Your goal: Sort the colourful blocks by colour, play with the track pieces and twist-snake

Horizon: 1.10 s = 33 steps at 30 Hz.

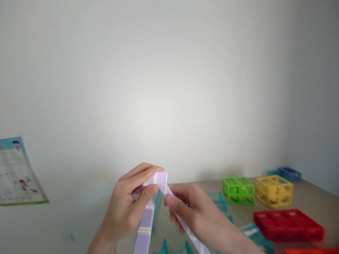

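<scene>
A lilac twisty snake puzzle [146,218] with white seams is held up in front of me, bent at the top with two long arms running downward. My left hand [128,203] is closed on its upper left part, fingers behind and thumb pressed on the front near the bend. My right hand [194,208] pinches the right arm just below the bend between thumb and fingers. Both lower ends of the puzzle run out of the picture at the bottom. Some segments are hidden behind my fingers.
On the table [212,187] stand a green frame block [237,191], a yellow one [274,191] and a flat red one [288,225]. Teal plastic pieces [173,248] lie around my hands. Blue pieces [290,174] sit far right. A poster [21,173] hangs on the wall.
</scene>
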### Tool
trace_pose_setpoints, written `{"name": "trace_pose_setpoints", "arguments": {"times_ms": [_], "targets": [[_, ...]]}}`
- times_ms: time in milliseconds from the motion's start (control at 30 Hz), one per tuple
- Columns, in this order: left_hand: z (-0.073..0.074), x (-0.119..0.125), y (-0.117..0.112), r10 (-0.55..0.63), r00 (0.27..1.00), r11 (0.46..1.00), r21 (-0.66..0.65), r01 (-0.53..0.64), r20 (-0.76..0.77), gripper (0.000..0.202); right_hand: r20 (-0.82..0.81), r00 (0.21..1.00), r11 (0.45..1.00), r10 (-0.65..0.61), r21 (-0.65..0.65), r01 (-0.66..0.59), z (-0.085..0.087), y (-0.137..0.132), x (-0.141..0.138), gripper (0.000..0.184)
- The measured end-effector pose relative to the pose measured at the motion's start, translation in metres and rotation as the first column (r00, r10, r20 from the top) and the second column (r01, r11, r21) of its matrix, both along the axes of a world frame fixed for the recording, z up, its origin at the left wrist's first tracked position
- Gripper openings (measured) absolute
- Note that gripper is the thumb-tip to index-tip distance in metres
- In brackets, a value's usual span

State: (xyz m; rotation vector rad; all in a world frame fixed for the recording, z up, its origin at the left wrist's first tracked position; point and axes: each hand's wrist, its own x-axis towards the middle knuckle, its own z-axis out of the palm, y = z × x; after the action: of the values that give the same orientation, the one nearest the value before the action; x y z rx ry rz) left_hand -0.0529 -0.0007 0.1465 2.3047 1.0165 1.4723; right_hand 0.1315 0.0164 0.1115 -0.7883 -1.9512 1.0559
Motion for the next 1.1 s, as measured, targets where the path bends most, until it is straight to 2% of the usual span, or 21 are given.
{"name": "trace_pose_setpoints", "arguments": {"times_ms": [200,367,500,600,667,733,833,900,933,1000,1100], "targets": [[0.003,0.000,0.000,-0.044,0.995,0.998,-0.049,0.049,0.094,0.024,0.049,0.993,0.980,-0.109,0.175,0.099,-0.001,-0.004,-0.001,0.035],[0.004,-0.003,-0.003,-0.074,0.990,0.993,-0.081,0.084,0.118,0.024,0.071,0.989,0.947,-0.132,0.303,0.105,-0.003,-0.005,0.002,0.030],[0.002,-0.002,-0.002,-0.041,0.992,0.996,-0.072,0.050,0.123,0.024,0.086,0.985,0.904,-0.152,0.414,0.104,-0.004,-0.008,0.004,0.018],[0.000,0.000,0.002,-0.024,0.988,0.997,-0.072,0.035,0.149,0.026,0.106,0.974,0.885,-0.199,0.447,0.133,-0.007,-0.007,0.003,0.018],[-0.001,0.002,0.004,-0.024,0.985,0.991,-0.127,0.046,0.171,0.028,0.107,0.968,0.871,-0.227,0.467,0.153,-0.011,-0.004,0.002,0.017],[-0.003,0.002,0.006,-0.036,0.975,0.964,-0.250,0.091,0.219,0.033,0.099,0.966,0.846,-0.241,0.509,0.159,-0.014,-0.001,0.002,0.012],[-0.006,0.000,0.009,-0.076,0.943,0.865,-0.449,0.225,0.325,0.039,0.091,0.965,0.809,-0.245,0.567,0.152,-0.018,0.004,0.003,0.010],[-0.008,0.000,0.011,-0.102,0.930,0.817,-0.504,0.281,0.354,0.039,0.109,0.964,0.808,-0.242,0.573,0.139,-0.019,0.007,0.004,0.011],[-0.008,0.000,0.011,-0.107,0.930,0.813,-0.507,0.285,0.351,0.037,0.121,0.963,0.812,-0.240,0.568,0.131,-0.019,0.008,0.005,0.011],[-0.006,0.001,0.012,-0.096,0.938,0.833,-0.489,0.259,0.333,0.034,0.158,0.960,0.829,-0.232,0.548,0.111,-0.019,0.010,0.007,0.010],[-0.002,0.004,0.010,-0.037,0.944,0.894,-0.411,0.178,0.328,0.034,0.205,0.948,0.848,-0.243,0.519,0.105,-0.019,0.012,0.011,0.013]]}}
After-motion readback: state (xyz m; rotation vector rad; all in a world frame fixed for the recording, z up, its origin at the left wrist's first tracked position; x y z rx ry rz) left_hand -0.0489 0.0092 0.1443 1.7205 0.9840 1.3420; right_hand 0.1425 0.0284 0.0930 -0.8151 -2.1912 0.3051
